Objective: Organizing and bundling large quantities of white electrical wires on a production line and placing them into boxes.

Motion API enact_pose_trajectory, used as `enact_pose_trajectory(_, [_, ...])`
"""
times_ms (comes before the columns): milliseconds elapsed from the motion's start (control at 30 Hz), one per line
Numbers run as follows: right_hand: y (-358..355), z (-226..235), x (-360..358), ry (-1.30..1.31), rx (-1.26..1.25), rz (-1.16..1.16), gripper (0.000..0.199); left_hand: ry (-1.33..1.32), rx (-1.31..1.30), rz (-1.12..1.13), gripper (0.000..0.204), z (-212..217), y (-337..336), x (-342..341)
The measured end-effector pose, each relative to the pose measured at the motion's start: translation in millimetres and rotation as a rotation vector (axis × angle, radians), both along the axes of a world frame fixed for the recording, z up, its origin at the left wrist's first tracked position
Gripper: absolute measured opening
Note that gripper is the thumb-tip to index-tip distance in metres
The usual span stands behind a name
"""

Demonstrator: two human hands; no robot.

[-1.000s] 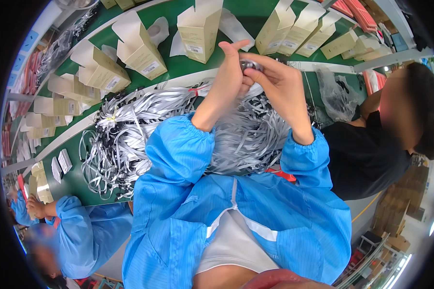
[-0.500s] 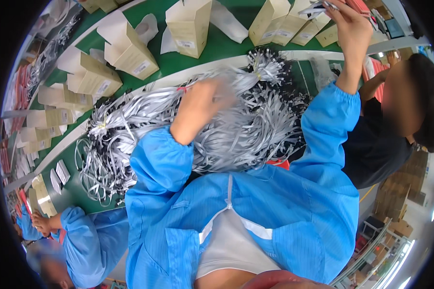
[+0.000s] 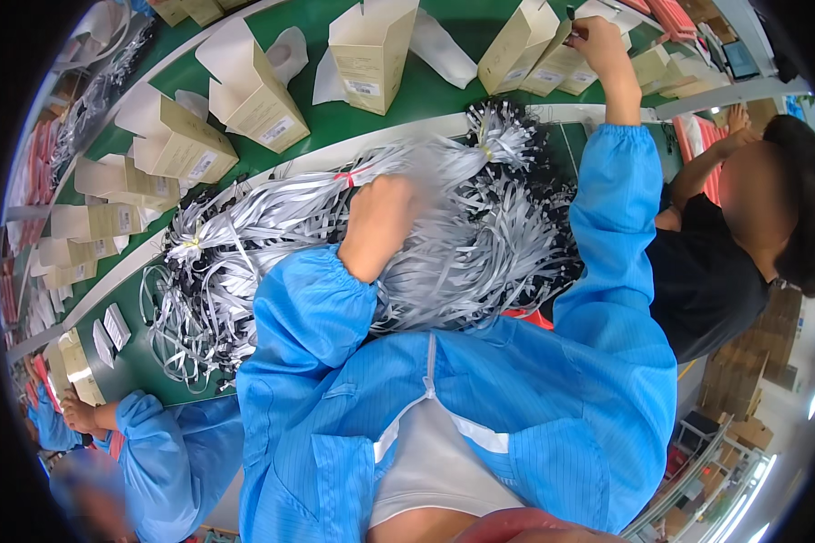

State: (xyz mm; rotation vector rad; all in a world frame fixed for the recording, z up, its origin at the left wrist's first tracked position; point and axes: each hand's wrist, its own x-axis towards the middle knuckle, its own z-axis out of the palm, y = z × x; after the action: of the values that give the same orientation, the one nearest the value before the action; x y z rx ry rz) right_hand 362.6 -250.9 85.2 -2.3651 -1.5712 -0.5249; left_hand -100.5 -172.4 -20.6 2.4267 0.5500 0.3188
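My left hand [image 3: 382, 215] lies knuckles up on a big heap of grey straps with dark ends [image 3: 480, 253], blurred, fingers down among them; whether it grips any is unclear. My right hand [image 3: 599, 47] is stretched far up to the right, pinching a small dark-ended strap piece [image 3: 574, 14] over the open top of a tan cardboard box [image 3: 552, 63]. Both my arms are in blue coat sleeves.
More open tan boxes [image 3: 371, 54] [image 3: 254, 90] stand in a row on the green belt [image 3: 444, 90], with others at the left [image 3: 100, 222]. A person in a black shirt [image 3: 697, 271] sits at the right. Another person's blue-sleeved hand [image 3: 86, 416] works at the lower left.
A second ago both hands were joined on one strap above the heap. My right hand has swung up right to the boxes; my left has dropped onto the heap.
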Motion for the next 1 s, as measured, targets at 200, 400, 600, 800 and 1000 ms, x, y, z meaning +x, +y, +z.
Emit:
enact_pose_trajectory(200, [-28,43,-5,-0.085,-0.101,-0.138,0.026,-0.147,-0.073,0.025,0.016,38,9,-4])
enact_pose_trajectory(400, [-39,84,-168,0.547,0.333,0.238,0.046,-0.616,-0.126,-0.031,0.013,126,5,6])
enact_pose_trajectory(600, [-16,34,-310,1.401,-0.036,1.125,0.036,-0.737,-0.305,-0.202,0.014,197,-1,20])
enact_pose_trajectory(800, [-49,66,-316,1.374,-0.167,0.631,0.029,-1.048,-0.243,0.434,0.02,186,65,-38])
enact_pose_trajectory(1000, [-29,75,-298,1.07,0.658,0.399,0.029,-0.578,-0.486,0.182,0.027,111,70,-24])
